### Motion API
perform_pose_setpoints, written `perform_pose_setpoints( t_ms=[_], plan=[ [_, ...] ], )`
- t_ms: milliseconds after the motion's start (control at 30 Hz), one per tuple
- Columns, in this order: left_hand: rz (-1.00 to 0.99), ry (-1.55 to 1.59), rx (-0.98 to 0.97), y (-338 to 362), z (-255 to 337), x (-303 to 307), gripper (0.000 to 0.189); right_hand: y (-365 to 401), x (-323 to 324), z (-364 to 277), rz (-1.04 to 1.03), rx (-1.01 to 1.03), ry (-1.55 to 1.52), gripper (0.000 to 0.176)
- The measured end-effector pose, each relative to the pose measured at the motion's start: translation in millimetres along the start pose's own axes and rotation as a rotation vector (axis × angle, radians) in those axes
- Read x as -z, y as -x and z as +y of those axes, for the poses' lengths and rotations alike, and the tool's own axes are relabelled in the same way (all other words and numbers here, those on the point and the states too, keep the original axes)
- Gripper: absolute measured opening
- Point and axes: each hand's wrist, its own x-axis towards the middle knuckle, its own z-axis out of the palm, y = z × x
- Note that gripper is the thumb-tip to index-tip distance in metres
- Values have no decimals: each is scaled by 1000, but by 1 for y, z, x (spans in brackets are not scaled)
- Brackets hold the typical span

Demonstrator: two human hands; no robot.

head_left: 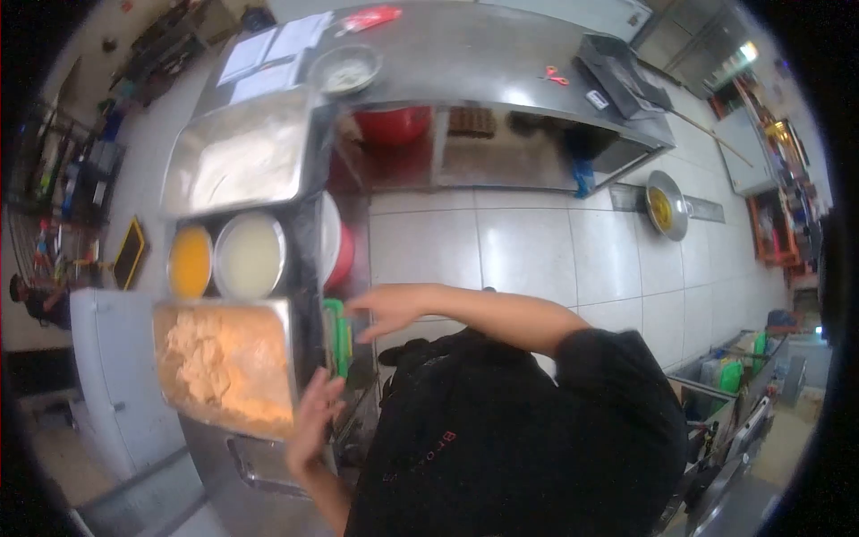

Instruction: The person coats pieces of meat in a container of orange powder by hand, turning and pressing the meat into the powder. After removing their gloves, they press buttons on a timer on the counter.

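Note:
My right hand [389,309] reaches in from the right with its fingers apart, just beside a green-edged item [338,336] at the counter's side. Lower down, my left hand [315,416] has its fingers spread near the right edge of a metal tray [291,358]. That tray holds pale lumpy pieces and an orange-tinted powder. Above it stand a bowl of orange liquid [190,259] and a larger bowl of pale liquid [250,256]. A second metal tray [237,152] with white powder lies beyond them. Neither hand visibly holds anything.
A steel table [465,54] runs across the top, bearing papers [273,54], a metal bowl [347,70], red scissors [554,75] and a black tray [617,76]. A metal pan [667,206] is on the tiled floor. A red tub [338,246] stands beside the counter.

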Motion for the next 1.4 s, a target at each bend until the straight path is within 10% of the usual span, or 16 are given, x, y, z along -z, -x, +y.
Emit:
perform_pose_setpoints(
  t_ms=[133, 300, 400, 533, 667, 867, 1000, 1233, 1400],
  plan=[
    [-141, -484, 547, -55, -77, -75, 89, 256, 61, 78, -113, -752, 26, 86],
    [-463, -370, 221, -110, -19, -201, 97, 442, 109, 59, 8, -518, -491, 70],
    [-500, -606, 184, -181, -4, -250, 101, 467, 153, 70, 43, -593, -296, 49],
    [-418, -1084, 127, -275, 42, -299, 95, 492, 220, 186, 717, -967, 153, 23],
    [-212, -1195, 93, -375, 76, -298, 75, 507, 354, 288, 1396, -690, 357, 38],
    [-119, -798, -167, -503, 134, -393, 47, 530, 499, 395, 1389, -881, 794, 49],
    [-208, -813, -35, -615, 169, -461, 46, 529, 514, 395, 1297, -970, 799, 51],
    [-590, -1029, -358, -743, 292, -618, 46, 530, 531, 377, 1056, -1173, 678, 61],
    [-750, -1000, -652, -824, 260, -737, 71, 544, 534, 374, 1025, -1124, 673, 67]
  ],
)
